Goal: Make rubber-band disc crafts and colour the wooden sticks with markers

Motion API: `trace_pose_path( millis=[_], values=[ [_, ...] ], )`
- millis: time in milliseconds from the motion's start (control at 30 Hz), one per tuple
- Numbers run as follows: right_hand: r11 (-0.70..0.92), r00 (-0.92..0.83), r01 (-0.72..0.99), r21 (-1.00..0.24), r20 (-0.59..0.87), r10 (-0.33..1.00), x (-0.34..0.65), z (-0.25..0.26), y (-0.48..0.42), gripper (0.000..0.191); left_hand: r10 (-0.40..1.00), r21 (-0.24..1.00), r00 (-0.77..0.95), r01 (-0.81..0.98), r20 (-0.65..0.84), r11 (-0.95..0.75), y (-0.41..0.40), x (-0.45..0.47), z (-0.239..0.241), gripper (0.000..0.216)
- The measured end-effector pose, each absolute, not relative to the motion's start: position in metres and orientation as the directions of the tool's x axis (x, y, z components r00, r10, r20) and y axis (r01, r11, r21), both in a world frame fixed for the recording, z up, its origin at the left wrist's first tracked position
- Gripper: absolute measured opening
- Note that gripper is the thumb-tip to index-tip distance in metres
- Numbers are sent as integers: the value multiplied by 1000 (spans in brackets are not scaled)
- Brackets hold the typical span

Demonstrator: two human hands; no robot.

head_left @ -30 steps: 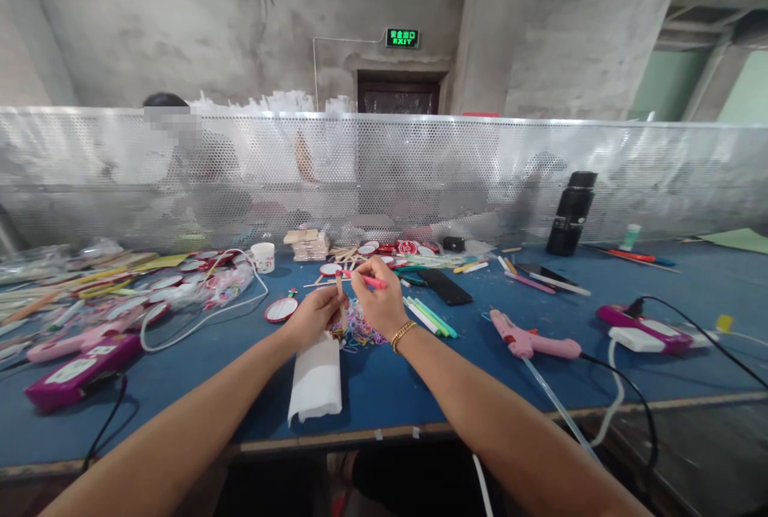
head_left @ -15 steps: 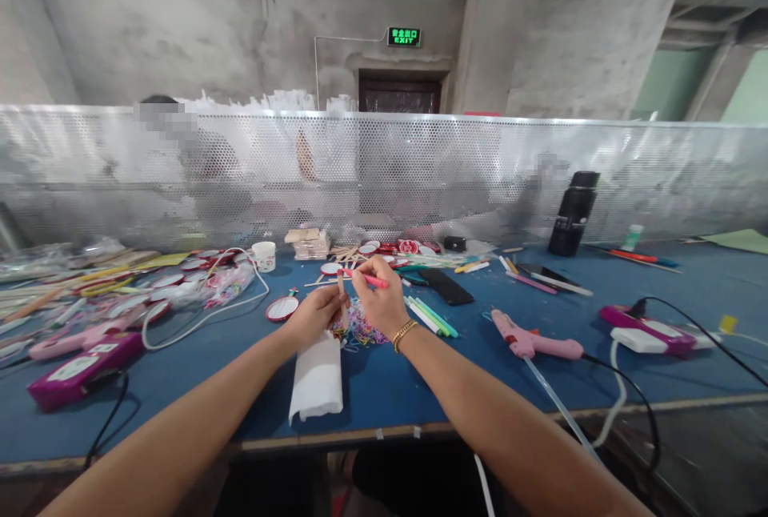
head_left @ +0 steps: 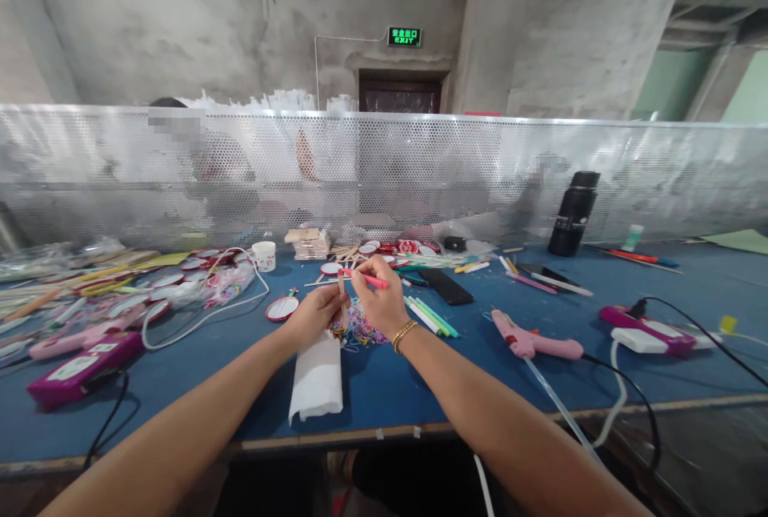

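Note:
My left hand [head_left: 316,314] is closed around a wooden craft stick [head_left: 342,289], which stands roughly upright with a reddish top part. In my right hand [head_left: 382,297] is a pink marker [head_left: 373,281], gripped like a pen, its tip at the upper part of the stick. Beneath both hands lies a pile of small colourful rubber bands [head_left: 361,330], partly hidden by them. A folded white tissue [head_left: 318,379] rests just in front of my left hand. Several capped markers [head_left: 433,318] lie to the right of my right hand.
A pink glue gun [head_left: 534,339] with its cord lies at right, near a purple power strip [head_left: 648,331]. A black bottle [head_left: 574,214] stands farther back. At left are another purple power strip [head_left: 87,369], a paper cup [head_left: 264,256] and cluttered sticks. A perforated metal screen [head_left: 408,173] closes the back.
My hands, the stick and the marker stay almost in place, with the marker tip still at the stick's top. Behind the screen, a person at left has shifted slightly to the right.

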State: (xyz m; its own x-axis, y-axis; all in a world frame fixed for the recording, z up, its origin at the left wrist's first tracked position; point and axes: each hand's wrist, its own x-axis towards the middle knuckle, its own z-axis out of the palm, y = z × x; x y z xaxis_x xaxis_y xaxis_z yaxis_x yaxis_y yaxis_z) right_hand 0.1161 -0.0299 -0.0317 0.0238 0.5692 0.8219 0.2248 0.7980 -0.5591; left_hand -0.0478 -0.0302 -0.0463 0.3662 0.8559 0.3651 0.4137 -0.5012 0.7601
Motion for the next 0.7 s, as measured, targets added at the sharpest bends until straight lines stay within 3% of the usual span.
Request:
trace_pose_path(
  millis=[700],
  values=[
    [799,26,218,-560,822,569,117,-32,-29,11,866,820,357,330,350,-468,-27,-49,-48,44]
  ],
)
